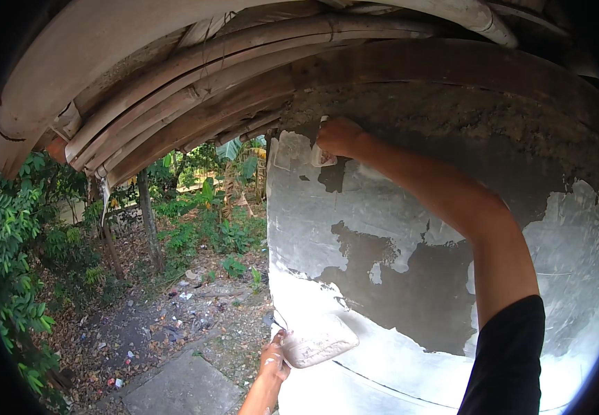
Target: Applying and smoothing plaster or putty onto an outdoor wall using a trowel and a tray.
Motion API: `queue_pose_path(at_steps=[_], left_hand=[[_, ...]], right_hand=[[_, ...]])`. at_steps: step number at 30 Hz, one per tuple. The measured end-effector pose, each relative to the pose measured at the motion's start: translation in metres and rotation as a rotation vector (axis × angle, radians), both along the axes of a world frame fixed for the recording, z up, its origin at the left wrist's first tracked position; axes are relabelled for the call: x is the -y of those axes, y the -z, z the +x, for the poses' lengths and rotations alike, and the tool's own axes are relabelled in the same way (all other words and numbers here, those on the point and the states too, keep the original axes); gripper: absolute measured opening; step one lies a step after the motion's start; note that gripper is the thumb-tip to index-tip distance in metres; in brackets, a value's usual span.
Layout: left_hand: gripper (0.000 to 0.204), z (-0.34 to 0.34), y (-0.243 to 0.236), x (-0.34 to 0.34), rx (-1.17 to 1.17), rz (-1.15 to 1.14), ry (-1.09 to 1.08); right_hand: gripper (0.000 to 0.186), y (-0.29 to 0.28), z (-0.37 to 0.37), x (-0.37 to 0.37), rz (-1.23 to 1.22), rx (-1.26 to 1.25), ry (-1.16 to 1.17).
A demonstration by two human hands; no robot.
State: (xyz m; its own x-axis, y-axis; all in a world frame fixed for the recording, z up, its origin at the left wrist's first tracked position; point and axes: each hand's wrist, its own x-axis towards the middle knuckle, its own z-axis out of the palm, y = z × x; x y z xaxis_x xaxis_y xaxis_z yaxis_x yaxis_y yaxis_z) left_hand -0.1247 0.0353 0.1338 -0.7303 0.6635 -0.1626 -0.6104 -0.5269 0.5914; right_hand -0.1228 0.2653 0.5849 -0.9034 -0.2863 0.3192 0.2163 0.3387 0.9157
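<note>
My right hand (339, 136) is raised high against a grey concrete wall (410, 290) and grips a small putty scraper (322, 157), its blade pressed on the wall near the top left corner. White putty (313, 228) covers parts of the wall in patches, with bare dark grey areas between. My left hand (274, 357) is low near the wall's left edge. It holds a flat board (318, 340) loaded with white putty.
Bamboo and wooden roof beams (195, 76) curve overhead. Left of the wall lies a yard with green bushes (15, 249), thin tree trunks (148, 221), littered soil and a concrete slab (182, 387) on the ground.
</note>
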Motion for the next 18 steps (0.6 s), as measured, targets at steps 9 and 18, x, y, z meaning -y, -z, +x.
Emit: queue_pose_path(at_steps=[9,18], left_hand=[[0.016,0.003,-0.002,-0.002,-0.024,-0.045,-0.026],[0.018,0.001,0.018,-0.003,-0.011,-0.083,-0.024]], right_hand=[[0.011,-0.017,-0.015,0.048,0.032,0.014,-0.028],[0.013,-0.009,-0.024,-0.006,-0.010,-0.098,-0.040]])
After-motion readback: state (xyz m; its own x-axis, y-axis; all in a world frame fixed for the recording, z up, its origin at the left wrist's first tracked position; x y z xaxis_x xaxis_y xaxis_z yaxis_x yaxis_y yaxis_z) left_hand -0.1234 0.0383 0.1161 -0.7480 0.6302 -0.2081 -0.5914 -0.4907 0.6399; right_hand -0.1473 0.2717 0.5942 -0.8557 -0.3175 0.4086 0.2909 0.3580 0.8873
